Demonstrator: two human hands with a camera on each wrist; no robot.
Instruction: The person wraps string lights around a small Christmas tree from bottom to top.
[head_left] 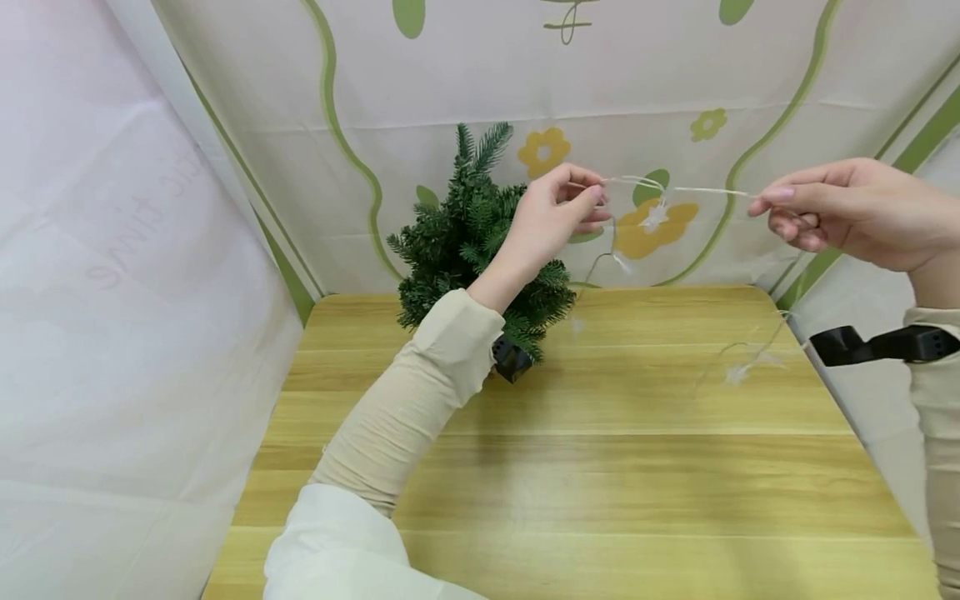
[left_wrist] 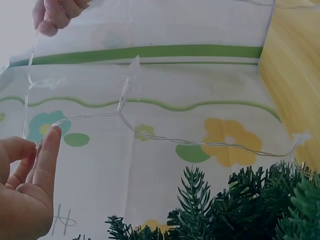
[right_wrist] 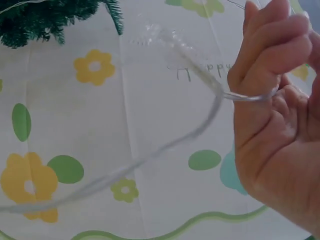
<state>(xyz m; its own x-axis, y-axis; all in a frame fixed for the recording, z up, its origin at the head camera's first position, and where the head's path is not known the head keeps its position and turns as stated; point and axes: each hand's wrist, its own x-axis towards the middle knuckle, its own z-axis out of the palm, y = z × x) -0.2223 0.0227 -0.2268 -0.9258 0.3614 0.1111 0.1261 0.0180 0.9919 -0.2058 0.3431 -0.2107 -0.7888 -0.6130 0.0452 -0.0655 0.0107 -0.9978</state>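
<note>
A thin clear string of lights (head_left: 708, 191) runs between the two raised hands, above the table. My left hand (head_left: 558, 204) pinches it between thumb and fingers, in front of the small green artificial pine tree (head_left: 465, 237). Farther right, my right hand (head_left: 855, 208) pinches another stretch of it between thumb and forefinger. Between the hands hangs a clear star-like ornament (head_left: 655, 215). In the left wrist view the wire (left_wrist: 195, 143) passes above the treetop (left_wrist: 195, 195). The right wrist view shows wire (right_wrist: 165, 145) trailing from the right hand (right_wrist: 270, 100). My left forearm hides part of the tree.
The tree stands at the back of a wood-grain table (head_left: 600, 492). More wire with a clear ornament (head_left: 738, 373) dangles below the right hand. A white cloth with printed flowers (head_left: 543, 152) hangs behind, and a white sheet (head_left: 135, 333) at left. Each wrist wears a black camera (head_left: 885, 344).
</note>
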